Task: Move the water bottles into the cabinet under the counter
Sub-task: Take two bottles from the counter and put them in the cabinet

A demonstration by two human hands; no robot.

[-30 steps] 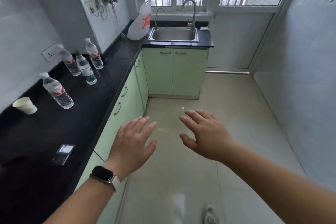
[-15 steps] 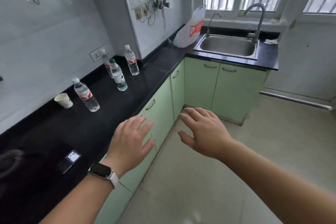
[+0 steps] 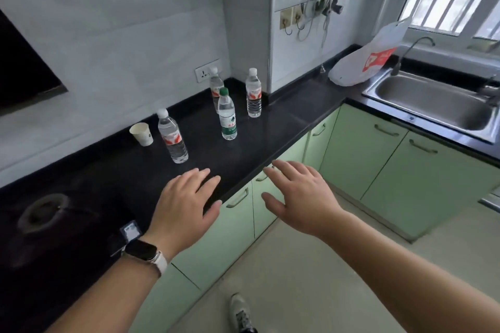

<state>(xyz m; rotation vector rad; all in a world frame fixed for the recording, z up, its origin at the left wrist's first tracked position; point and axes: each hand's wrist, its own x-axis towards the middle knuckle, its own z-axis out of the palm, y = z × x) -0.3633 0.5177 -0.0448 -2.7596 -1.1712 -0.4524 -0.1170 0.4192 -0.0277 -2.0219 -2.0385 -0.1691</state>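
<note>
Clear plastic bottles (image 3: 173, 135) stand on glossy counter (image 3: 259, 140).

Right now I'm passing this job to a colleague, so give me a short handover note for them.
Left hand: open, empty, over the counter edge. Right hand: open, empty, before the cabinet door.
All four bottles stand upright on the counter: nearest white-capped bottle, green-capped bottle, bottle by the socket, bottle by the wall corner.
Done: nothing; doors look closed.
Left: open a door, move all four inside.
</note>
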